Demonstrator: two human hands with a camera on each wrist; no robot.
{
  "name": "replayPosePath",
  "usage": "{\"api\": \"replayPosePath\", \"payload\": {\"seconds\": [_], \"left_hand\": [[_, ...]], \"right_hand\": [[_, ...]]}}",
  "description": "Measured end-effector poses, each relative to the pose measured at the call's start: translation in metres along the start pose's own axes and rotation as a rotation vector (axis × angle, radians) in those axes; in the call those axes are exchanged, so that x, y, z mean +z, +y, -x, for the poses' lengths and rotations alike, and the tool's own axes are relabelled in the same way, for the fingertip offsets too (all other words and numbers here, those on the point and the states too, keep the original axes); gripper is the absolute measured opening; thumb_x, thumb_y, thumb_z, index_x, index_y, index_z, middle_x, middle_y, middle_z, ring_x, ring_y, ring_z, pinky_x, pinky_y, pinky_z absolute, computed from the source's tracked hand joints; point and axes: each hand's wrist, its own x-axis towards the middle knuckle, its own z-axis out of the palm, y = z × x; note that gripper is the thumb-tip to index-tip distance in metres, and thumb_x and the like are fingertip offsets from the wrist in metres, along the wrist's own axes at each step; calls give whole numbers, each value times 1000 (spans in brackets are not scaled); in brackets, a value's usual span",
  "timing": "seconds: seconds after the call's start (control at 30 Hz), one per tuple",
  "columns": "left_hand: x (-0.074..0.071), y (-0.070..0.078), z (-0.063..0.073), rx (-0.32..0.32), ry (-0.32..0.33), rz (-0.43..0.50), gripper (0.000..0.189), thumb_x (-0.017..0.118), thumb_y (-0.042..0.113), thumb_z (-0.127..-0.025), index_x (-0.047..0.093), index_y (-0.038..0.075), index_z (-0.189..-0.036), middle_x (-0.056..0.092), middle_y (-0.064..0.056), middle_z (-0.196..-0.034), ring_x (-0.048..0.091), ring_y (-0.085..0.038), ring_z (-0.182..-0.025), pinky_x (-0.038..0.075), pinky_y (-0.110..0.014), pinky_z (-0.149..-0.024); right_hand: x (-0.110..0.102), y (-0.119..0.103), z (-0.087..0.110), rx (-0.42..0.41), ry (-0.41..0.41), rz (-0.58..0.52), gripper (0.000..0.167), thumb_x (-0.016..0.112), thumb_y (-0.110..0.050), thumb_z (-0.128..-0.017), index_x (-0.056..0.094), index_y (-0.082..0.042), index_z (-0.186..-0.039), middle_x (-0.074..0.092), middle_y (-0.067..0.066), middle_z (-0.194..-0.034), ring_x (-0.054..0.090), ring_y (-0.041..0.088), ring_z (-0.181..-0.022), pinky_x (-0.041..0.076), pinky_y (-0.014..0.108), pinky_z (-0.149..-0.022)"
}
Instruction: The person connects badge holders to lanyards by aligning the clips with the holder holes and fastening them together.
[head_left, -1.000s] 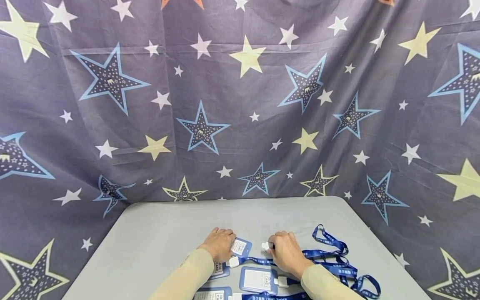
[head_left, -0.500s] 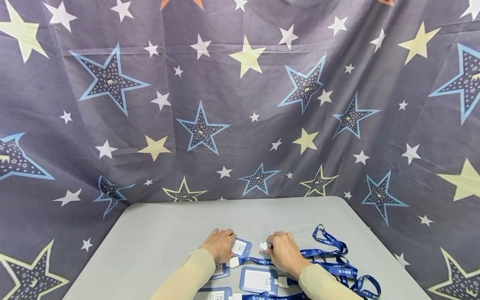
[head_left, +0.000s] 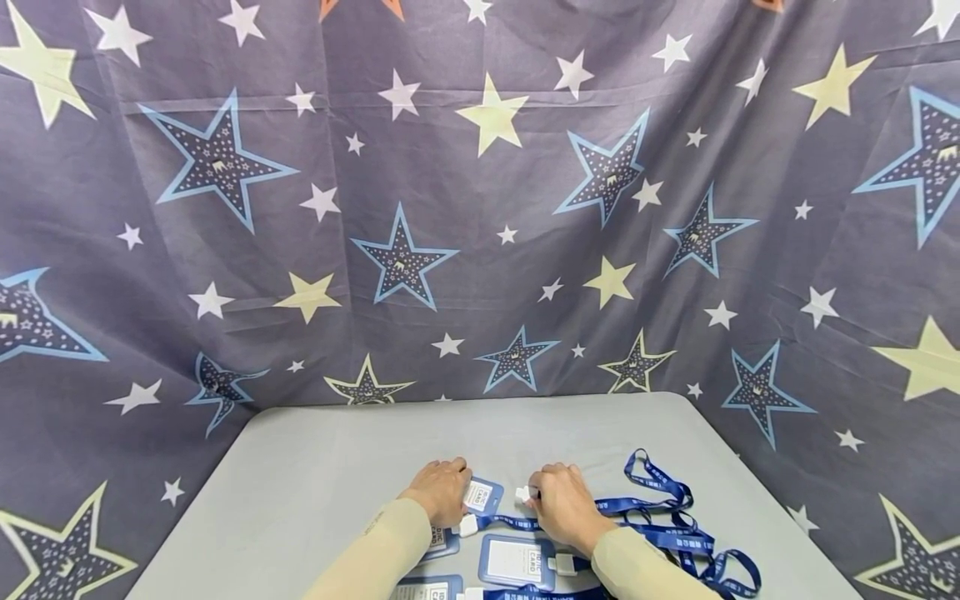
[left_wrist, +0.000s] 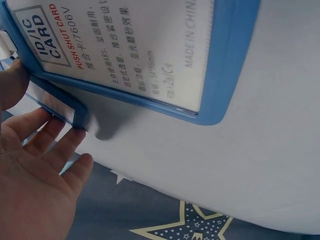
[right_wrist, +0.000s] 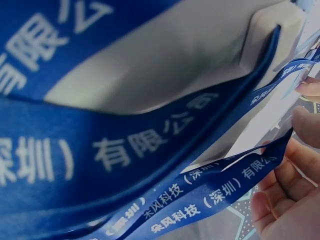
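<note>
My left hand (head_left: 441, 493) is at the far ID card holder (head_left: 483, 495), a blue frame with a white insert. In the left wrist view, thumb and fingertips pinch the edge of that holder, and another blue card holder (left_wrist: 135, 90) looms close to the camera. To the right, my right hand (head_left: 564, 504) pinches a blue lanyard (right_wrist: 220, 192) with white lettering, near its end. The lanyard's white clip (head_left: 522, 494) sticks out to the left of those fingers, a small gap away from the far holder's slotted end.
Nearer me lie more card holders (head_left: 517, 560) with lanyards on white clips (head_left: 468, 525). Loose blue straps (head_left: 686, 540) are heaped at the right of the grey table (head_left: 315, 467). A star-patterned curtain (head_left: 450, 183) hangs behind and at both sides.
My right hand has shifted slightly left, bringing the lanyard's white clip closer to the far card holder. The left hand stays in place on that holder.
</note>
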Motion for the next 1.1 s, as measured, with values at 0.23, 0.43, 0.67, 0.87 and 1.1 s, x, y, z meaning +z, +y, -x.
{"api": "replayPosePath", "payload": {"seconds": [0.23,0.43,0.67,0.87,1.1], "left_hand": [[0,1,0,11,11,-16,61,77,33,-86,61,5,-138,59,-10,-138,57,-30,-129,39,-44,-116],[1,0,-1,21,18,-30,60,77,33,-86,62,5,-137,60,-9,-135,59,-29,-126,40,-42,-115],[7,0,-2,36,45,-62,59,78,34,-85,64,5,-134,62,-8,-130,61,-26,-120,42,-38,-113],[9,0,-4,32,46,-67,60,78,34,-85,64,5,-135,62,-8,-131,61,-26,-121,42,-38,-113],[10,0,-4,33,45,-69,61,77,35,-86,62,6,-137,61,-9,-136,59,-27,-125,40,-39,-115]], "right_hand": [[-1,-3,-1,16,-20,-11,17,83,-20,-85,77,-10,-98,68,-2,-86,60,18,-85,42,34,-76],[1,-4,-3,5,-7,-8,17,84,-19,-84,77,-10,-96,68,-2,-85,60,18,-84,41,34,-75],[3,-7,-5,15,-30,-8,15,84,-21,-84,77,-12,-94,64,-6,-81,58,16,-81,40,34,-74],[6,-10,-7,11,-24,-1,11,83,-21,-84,76,-14,-88,60,-8,-77,55,15,-79,43,37,-78],[9,-11,-8,3,-26,-3,12,84,-21,-83,77,-13,-89,63,-7,-78,57,16,-81,43,38,-79]]}}
